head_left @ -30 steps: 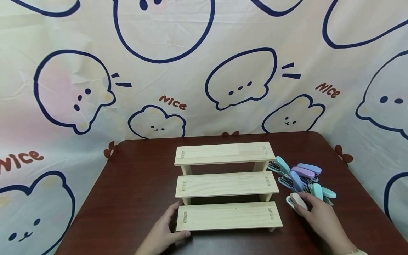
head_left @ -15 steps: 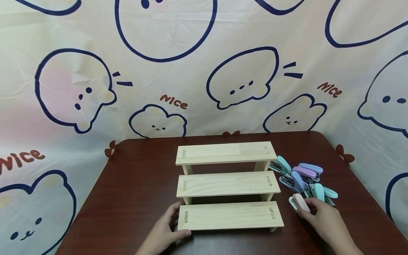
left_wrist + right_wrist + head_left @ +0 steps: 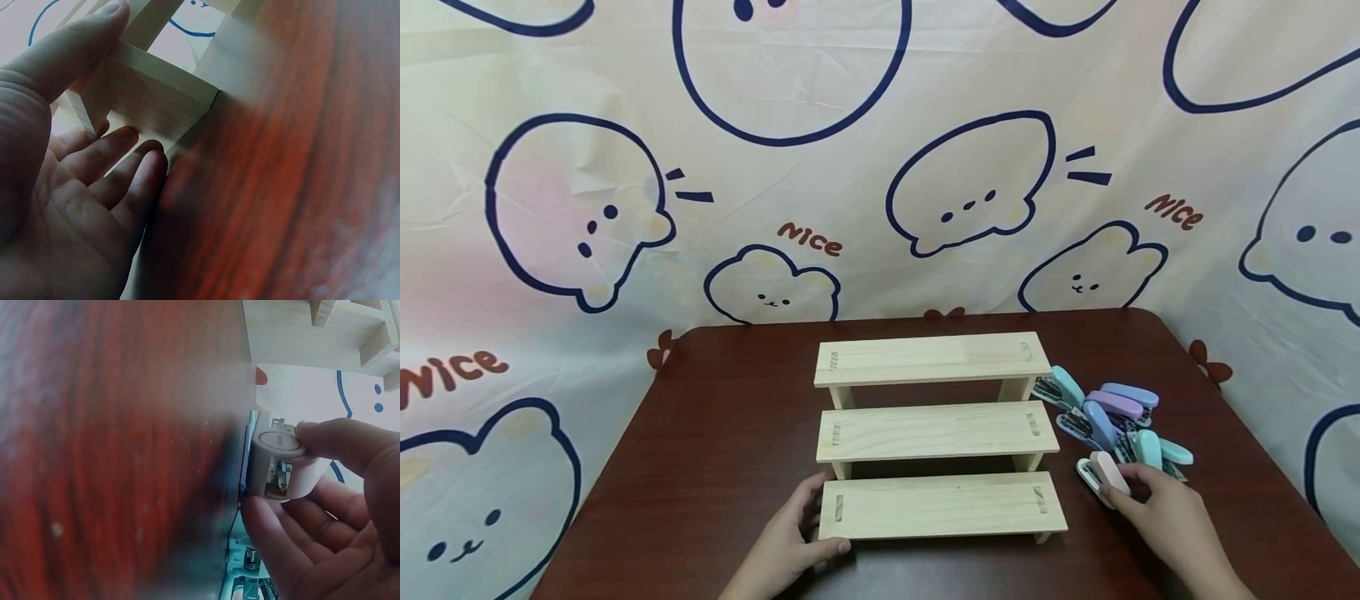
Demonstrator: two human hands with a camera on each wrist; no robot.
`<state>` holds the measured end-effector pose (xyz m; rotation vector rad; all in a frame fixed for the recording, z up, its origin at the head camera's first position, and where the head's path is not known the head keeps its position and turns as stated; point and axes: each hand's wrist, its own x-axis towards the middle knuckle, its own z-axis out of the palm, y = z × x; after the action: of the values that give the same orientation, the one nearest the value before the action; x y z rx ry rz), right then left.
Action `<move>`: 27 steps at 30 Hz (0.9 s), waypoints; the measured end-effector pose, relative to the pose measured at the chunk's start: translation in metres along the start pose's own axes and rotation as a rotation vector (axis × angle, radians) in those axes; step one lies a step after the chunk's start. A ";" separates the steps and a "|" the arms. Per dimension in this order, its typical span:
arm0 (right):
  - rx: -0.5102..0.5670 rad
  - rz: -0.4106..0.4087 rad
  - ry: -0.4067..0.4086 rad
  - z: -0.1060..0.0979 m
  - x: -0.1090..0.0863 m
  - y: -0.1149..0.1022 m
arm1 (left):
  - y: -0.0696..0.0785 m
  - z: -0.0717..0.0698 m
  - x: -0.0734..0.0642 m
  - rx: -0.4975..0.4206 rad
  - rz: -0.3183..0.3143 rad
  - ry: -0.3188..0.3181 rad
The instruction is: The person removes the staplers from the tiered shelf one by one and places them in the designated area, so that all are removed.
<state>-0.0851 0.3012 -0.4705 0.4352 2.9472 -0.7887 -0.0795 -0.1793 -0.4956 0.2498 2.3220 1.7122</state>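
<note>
A three-tier pale wooden shelf [image 3: 936, 432] stands in the middle of the table. At the left end of its lowest step, my left hand [image 3: 786, 533] holds on, thumb at the front edge. In the left wrist view the fingers [image 3: 140, 175] curl by the shelf's side support [image 3: 156, 94]. Right of the shelf, my right hand [image 3: 1176, 517] pinches a small whitish-pink stapler [image 3: 1108, 473] between thumb and fingers. In the right wrist view one end of the stapler [image 3: 281, 444] faces the camera, close to the tabletop.
Several mint, blue and purple staplers [image 3: 1116, 406] lie in a pile just beyond my right hand, close to the shelf's right side. The dark red-brown table [image 3: 722, 417] ends at a patterned curtain [image 3: 865, 208] behind and at the sides.
The whitish-pink stapler and my right hand have shifted very slightly to the right. My left hand keeps its place at the shelf.
</note>
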 end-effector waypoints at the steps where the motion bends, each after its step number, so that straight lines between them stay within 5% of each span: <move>1: 0.007 0.002 0.003 0.000 0.000 0.000 | 0.000 0.000 0.000 0.002 0.002 0.000; 13: 0.051 -0.002 0.057 -0.001 -0.005 -0.007 | -0.004 -0.001 0.001 -0.005 0.021 -0.002; 27: 0.109 -0.074 0.257 -0.008 -0.021 -0.021 | -0.005 -0.002 0.002 -0.014 0.019 -0.015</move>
<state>-0.0712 0.2822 -0.4511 0.4696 3.1833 -0.9751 -0.0818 -0.1817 -0.4997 0.2823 2.3035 1.7281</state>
